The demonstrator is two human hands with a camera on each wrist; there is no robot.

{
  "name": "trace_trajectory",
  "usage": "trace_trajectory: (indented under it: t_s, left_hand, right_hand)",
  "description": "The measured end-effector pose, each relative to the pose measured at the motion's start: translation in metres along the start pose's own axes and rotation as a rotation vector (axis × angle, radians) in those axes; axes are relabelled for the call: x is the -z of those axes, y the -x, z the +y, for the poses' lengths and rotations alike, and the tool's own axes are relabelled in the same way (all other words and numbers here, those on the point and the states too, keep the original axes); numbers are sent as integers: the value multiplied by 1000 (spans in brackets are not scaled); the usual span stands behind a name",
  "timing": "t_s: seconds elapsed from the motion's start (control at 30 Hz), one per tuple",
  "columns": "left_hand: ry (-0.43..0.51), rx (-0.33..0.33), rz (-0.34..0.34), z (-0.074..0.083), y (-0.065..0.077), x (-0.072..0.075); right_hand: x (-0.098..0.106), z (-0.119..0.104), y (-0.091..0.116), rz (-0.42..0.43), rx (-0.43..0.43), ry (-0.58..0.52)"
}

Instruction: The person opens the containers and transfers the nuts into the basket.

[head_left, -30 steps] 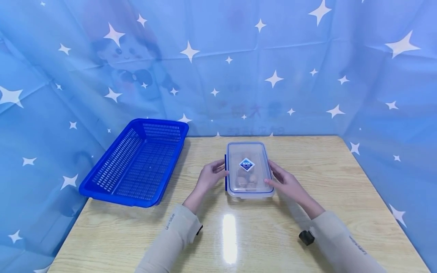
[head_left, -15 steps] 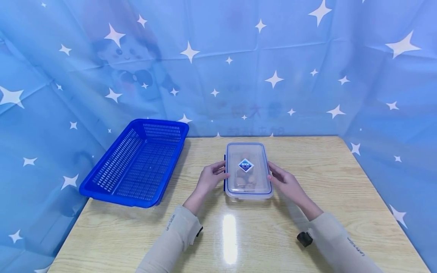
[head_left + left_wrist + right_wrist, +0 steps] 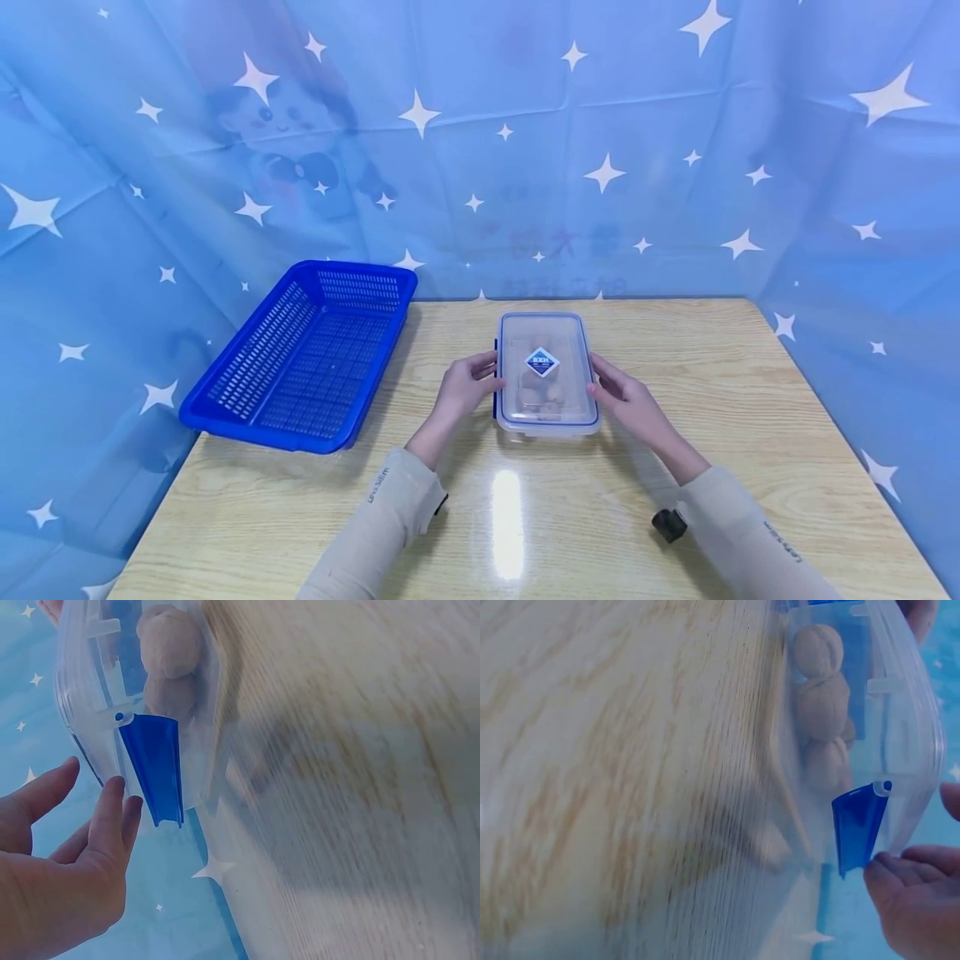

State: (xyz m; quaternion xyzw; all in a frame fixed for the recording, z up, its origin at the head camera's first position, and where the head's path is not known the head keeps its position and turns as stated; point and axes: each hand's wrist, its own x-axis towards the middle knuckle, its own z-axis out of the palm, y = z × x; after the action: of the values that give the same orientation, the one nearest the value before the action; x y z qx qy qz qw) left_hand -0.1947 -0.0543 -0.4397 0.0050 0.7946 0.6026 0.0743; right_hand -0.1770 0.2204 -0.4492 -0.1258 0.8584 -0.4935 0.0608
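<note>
A clear lidded food container [image 3: 547, 387] with a blue seal line stands on the table, between both hands. Several walnuts [image 3: 823, 709] show through its wall. My left hand [image 3: 467, 387] is at its left side, thumb by the lid edge, fingers straight beside a blue latch [image 3: 155, 769] that hangs down. At the right side is my right hand [image 3: 628, 404], its thumb at the lid edge. In the right wrist view its fingertips lie at the lower end of another lowered blue latch [image 3: 859, 825]. Part of each hand's fingers is hidden behind the container in the head view.
A blue perforated plastic basket [image 3: 326, 375] stands at the left rear of the wooden table [image 3: 675, 350], overhanging its left edge. A blue cloth [image 3: 495, 208] with white stars hangs behind and at both sides.
My right thumb has drawn back from the top of the lid to its right edge. The container has shifted very slightly; my left hand has hardly moved.
</note>
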Motion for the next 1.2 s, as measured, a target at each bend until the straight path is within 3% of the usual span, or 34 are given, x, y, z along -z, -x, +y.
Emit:
trace_trajectory:
  t_s: [0.33, 1.2]
  left_hand:
    - [-40, 12, 3, 5, 0, -2]
    - [-25, -22, 23, 13, 2, 3]
  right_hand:
    - [2, -2, 0, -6, -2, -2]
    - [7, -17, 3, -1, 30, -10]
